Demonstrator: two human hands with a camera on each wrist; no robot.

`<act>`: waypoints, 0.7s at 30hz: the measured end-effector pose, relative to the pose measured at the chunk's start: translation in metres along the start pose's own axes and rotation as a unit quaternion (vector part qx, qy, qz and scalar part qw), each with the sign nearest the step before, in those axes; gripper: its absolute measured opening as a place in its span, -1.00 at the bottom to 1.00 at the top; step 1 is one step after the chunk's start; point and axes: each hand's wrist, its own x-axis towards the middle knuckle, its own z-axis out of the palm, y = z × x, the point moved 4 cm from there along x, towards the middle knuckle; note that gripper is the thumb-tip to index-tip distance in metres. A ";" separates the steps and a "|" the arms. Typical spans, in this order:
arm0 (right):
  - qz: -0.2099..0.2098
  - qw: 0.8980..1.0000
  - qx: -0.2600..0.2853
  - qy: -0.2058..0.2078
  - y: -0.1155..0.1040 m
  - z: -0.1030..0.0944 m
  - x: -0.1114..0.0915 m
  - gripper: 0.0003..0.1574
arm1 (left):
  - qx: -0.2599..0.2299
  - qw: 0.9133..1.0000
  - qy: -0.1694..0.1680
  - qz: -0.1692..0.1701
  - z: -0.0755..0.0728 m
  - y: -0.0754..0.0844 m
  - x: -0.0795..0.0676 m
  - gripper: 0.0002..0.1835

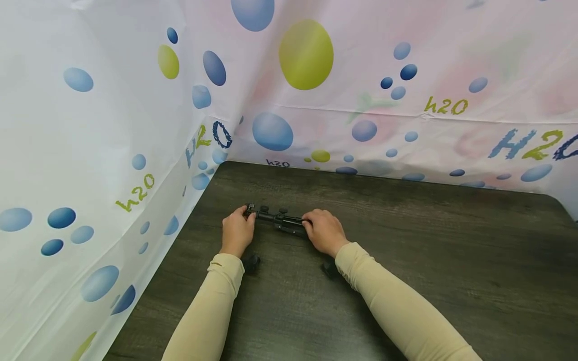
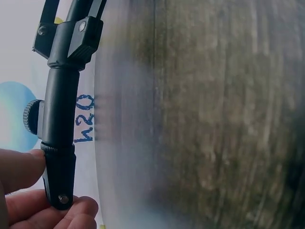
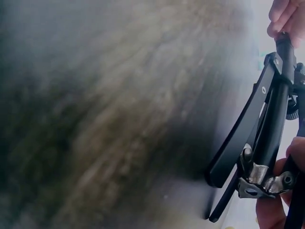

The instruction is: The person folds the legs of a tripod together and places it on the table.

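Between my two hands lies a black folding tripod stand (image 1: pixel 291 224), raised at a slant, with knobs along its upper side. My left hand (image 1: pixel 238 231) pinches its narrow tapered end, thumb on one side and fingers under it. Up the tube (image 2: pixel 61 107) in the left wrist view sits a ridged round knob (image 2: pixel 31 117), below a collar with hinged arms. My right hand (image 1: pixel 326 232) grips the opposite end, where the right wrist view shows silvery metal brackets (image 3: pixel 259 183). Flat black legs (image 3: pixel 242 129) fold back along the tube there. The palm side of the right hand is hidden.
A dark wood-grain table (image 1: pixel 429 271) lies under both hands. White sheeting (image 1: pixel 361 100) printed with blue and green dots and lettering stands along its back and left edges. Small black devices (image 1: pixel 251 262) sit at both wrists.
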 end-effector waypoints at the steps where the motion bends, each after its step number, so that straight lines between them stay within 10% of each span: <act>1: -0.001 1.000 0.000 0.001 0.000 0.000 0.000 -0.77 | 0.003 1.000 -0.002 0.000 0.001 -0.001 0.000 -0.55; 21: -0.016 0.999 -0.026 -0.010 -0.004 0.006 0.005 -0.77 | 0.041 0.998 -0.038 -0.018 0.012 -0.014 0.006 -0.55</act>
